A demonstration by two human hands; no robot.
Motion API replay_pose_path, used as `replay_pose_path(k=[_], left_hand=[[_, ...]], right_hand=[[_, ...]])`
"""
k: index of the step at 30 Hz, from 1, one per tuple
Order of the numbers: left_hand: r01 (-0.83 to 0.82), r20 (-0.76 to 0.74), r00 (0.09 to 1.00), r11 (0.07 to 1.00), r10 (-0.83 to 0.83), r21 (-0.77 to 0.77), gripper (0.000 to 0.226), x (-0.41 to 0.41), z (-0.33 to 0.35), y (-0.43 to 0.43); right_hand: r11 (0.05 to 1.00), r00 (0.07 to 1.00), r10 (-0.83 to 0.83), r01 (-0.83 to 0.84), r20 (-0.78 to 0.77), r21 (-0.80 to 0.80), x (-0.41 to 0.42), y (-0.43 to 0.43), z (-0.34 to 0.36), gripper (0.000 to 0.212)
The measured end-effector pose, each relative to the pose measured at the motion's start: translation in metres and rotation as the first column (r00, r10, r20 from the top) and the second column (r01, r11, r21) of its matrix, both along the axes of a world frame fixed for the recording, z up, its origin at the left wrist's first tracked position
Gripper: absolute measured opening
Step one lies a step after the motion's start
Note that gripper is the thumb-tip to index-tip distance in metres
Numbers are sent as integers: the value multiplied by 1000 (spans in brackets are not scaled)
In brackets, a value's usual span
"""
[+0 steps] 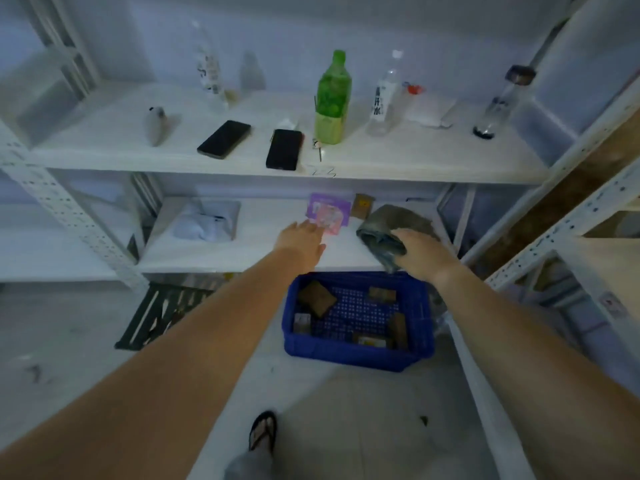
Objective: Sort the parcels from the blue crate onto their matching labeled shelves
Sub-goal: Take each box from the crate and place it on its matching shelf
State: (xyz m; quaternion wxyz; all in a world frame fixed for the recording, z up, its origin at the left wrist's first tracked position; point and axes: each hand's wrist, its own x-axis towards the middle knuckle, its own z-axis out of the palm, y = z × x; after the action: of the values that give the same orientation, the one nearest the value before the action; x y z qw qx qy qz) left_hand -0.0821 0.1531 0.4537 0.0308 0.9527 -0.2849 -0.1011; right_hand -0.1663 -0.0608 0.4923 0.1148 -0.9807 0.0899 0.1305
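A blue crate (356, 356) stands on the floor below the middle shelf (214, 252), holding several small brown parcels (317, 298). My left hand (304, 239) reaches over the middle shelf, its fingertips touching a pink and purple packet (327, 211); the fingers are spread. My right hand (424, 252) rests on a grey soft parcel (389, 230) lying at the shelf's right front edge, fingers curled over it. A small brown parcel (362, 206) stands at the back of that shelf.
A white wrapped bundle (207, 221) lies on the middle shelf's left. The top shelf (138, 154) carries two phones (224, 139), a green bottle (331, 98), clear bottles and a dark-capped bottle (502, 102). A second rack (568, 223) stands right. A dark grate (162, 315) lies on the floor.
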Motion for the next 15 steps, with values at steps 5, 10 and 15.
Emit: replay_pose_path(k=[5,10,15], left_hand=[[-15,-155,988,1000,14,-4,43,16,-70,8],[-4,-264,965,1000,9,19,47,29,-135,5],[-61,-406,911,997,77,51,45,20,-205,-11]], right_hand=[[986,994,-28,44,-102,161,36,36,-75,59],[958,961,-97,160,-258,237,37,46,-161,58],[897,895,-231,348,-382,273,16,32,-238,54]])
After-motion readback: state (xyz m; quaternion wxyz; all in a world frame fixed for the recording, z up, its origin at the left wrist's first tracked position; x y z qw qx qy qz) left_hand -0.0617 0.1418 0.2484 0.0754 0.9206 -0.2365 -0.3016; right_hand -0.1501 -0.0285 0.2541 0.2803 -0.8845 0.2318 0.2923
